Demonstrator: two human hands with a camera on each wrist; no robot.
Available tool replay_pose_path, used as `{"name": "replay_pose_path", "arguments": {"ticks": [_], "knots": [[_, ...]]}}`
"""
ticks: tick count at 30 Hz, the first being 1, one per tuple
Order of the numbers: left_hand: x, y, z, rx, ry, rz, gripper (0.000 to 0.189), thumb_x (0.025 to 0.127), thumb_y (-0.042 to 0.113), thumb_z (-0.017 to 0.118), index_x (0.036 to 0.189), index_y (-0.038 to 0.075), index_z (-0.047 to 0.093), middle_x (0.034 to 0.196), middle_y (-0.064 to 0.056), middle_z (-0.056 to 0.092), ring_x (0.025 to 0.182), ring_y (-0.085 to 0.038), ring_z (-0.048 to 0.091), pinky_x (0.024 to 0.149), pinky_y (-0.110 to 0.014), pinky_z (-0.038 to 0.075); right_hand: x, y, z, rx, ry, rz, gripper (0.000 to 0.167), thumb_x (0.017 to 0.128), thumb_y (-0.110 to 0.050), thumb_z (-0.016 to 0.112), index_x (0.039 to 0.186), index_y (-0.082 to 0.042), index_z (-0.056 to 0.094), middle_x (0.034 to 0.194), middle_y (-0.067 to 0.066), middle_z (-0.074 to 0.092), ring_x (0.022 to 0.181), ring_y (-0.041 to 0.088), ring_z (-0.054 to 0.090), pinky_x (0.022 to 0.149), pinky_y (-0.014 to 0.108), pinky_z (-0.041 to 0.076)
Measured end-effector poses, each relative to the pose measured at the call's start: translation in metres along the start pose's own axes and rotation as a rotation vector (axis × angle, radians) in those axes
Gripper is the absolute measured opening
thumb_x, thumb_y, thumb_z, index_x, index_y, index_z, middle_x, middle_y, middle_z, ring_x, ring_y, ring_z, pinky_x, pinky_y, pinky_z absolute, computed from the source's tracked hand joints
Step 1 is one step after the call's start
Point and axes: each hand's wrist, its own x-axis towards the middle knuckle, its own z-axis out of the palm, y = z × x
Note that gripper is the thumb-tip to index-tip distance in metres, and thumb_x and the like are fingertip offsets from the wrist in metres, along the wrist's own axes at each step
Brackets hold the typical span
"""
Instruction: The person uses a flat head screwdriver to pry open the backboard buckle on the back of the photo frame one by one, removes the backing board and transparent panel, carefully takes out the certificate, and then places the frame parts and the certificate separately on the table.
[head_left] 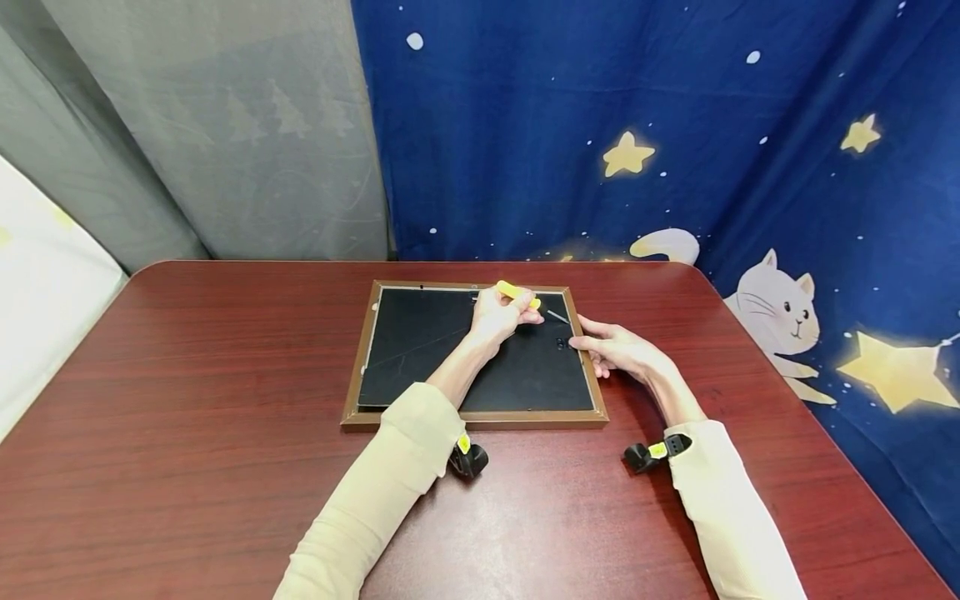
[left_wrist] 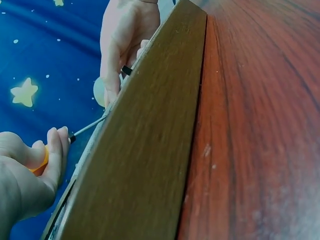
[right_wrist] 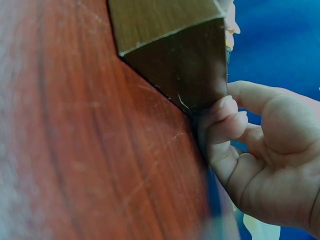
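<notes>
A picture frame (head_left: 525,420) with a brown wooden border lies face down, its black backing board (head_left: 420,350) uppermost. My left hand (head_left: 497,318) reaches across the board and grips a screwdriver (head_left: 510,289) by its yellow handle. The thin metal shaft points right, its tip at the inner side of the frame's right border, as the left wrist view also shows. At that border my right hand (head_left: 624,350) holds the frame, thumb over the top and fingers curled against the outer side (right_wrist: 175,65). A small black tab (left_wrist: 126,70) stands up from the board near the right thumb.
The frame lies on a reddish-brown wooden table (head_left: 187,400). A blue curtain (head_left: 510,125) with stars and a cat hangs behind and to the right, a grey curtain (head_left: 247,125) at the back left. Each wrist wears a small black camera (head_left: 469,460).
</notes>
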Motion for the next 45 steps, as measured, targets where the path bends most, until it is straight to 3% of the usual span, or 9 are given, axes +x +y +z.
{"name": "replay_pose_path", "arguments": {"ticks": [5,9,14,20,24,31,39,41,45], "knots": [[0.002,0.000,0.004,0.000,0.020,0.025,0.014,0.098,-0.002,0.063,0.107,-0.013,0.063,0.089,-0.026,0.069,0.057,-0.012,0.068,0.069,-0.027,0.060,0.000,-0.001,-0.003,-0.002,-0.002,0.004,0.077,0.102,-0.022,0.062,0.161,-0.005,0.015,0.064,0.001,0.048,0.049,0.010,0.048,0.048,0.021,0.044],[0.002,0.001,0.005,0.079,-0.002,0.079,0.015,0.098,0.000,0.064,0.107,-0.011,0.064,0.095,-0.030,0.070,0.058,-0.010,0.068,0.070,-0.025,0.059,0.001,-0.003,-0.004,-0.014,-0.006,0.006,0.077,0.102,-0.022,0.061,0.161,-0.004,0.014,0.065,0.001,0.048,0.049,0.009,0.049,0.048,0.022,0.044],[0.003,0.007,0.008,0.293,-0.002,0.171,0.011,0.099,0.006,0.065,0.103,-0.004,0.067,0.083,-0.021,0.073,0.060,-0.014,0.072,0.073,-0.020,0.056,0.001,-0.002,-0.002,-0.029,-0.014,-0.008,0.074,0.103,-0.023,0.060,0.160,-0.004,0.017,0.062,0.001,0.049,0.048,0.009,0.048,0.048,0.021,0.045],[0.006,0.018,0.023,0.577,-0.030,0.256,0.011,0.099,0.012,0.065,0.098,0.002,0.066,0.071,-0.008,0.071,0.058,-0.011,0.070,0.057,-0.020,0.050,-0.001,-0.002,-0.001,-0.041,-0.011,-0.021,0.071,0.103,-0.023,0.060,0.160,-0.007,0.022,0.062,0.002,0.049,0.048,0.010,0.047,0.048,0.021,0.044],[0.006,0.026,0.037,0.658,-0.039,0.258,0.013,0.099,0.014,0.065,0.101,0.001,0.064,0.078,-0.009,0.069,0.057,-0.013,0.070,0.055,-0.022,0.054,-0.001,-0.001,-0.001,-0.044,-0.014,-0.037,0.067,0.104,-0.021,0.059,0.160,-0.011,0.025,0.063,0.003,0.048,0.048,0.011,0.047,0.047,0.021,0.044],[0.004,0.033,0.059,0.975,-0.050,0.340,0.020,0.100,0.020,0.062,0.107,0.003,0.064,0.087,-0.009,0.067,0.077,-0.022,0.068,0.068,-0.029,0.056,0.000,-0.001,0.000,-0.070,-0.007,-0.051,0.070,0.103,-0.018,0.059,0.160,-0.006,0.020,0.062,0.002,0.048,0.047,0.010,0.047,0.047,0.022,0.045],[0.002,0.034,0.072,1.019,-0.036,0.361,0.018,0.098,0.017,0.065,0.108,0.003,0.065,0.090,-0.007,0.068,0.078,-0.022,0.070,0.070,-0.028,0.058,0.002,0.001,-0.001,-0.091,-0.013,-0.060,0.066,0.104,-0.017,0.057,0.159,-0.004,0.023,0.063,0.004,0.047,0.048,0.011,0.047,0.047,0.023,0.044],[0.003,0.033,0.076,1.047,-0.042,0.387,0.018,0.097,0.018,0.065,0.107,0.002,0.065,0.092,-0.008,0.069,0.081,-0.023,0.072,0.072,-0.029,0.059,0.002,0.001,-0.002,-0.092,-0.015,-0.062,0.055,0.104,-0.017,0.057,0.152,0.001,0.036,0.064,0.004,0.046,0.049,0.011,0.047,0.047,0.022,0.044],[0.002,0.031,0.084,1.110,-0.057,0.428,0.019,0.097,0.019,0.062,0.106,0.003,0.065,0.095,-0.008,0.071,0.085,-0.026,0.073,0.075,-0.031,0.059,0.003,0.001,-0.001,-0.089,-0.013,-0.062,0.027,0.104,-0.016,0.057,0.120,0.005,0.052,0.067,0.006,0.046,0.049,0.012,0.049,0.048,0.021,0.045]]}}
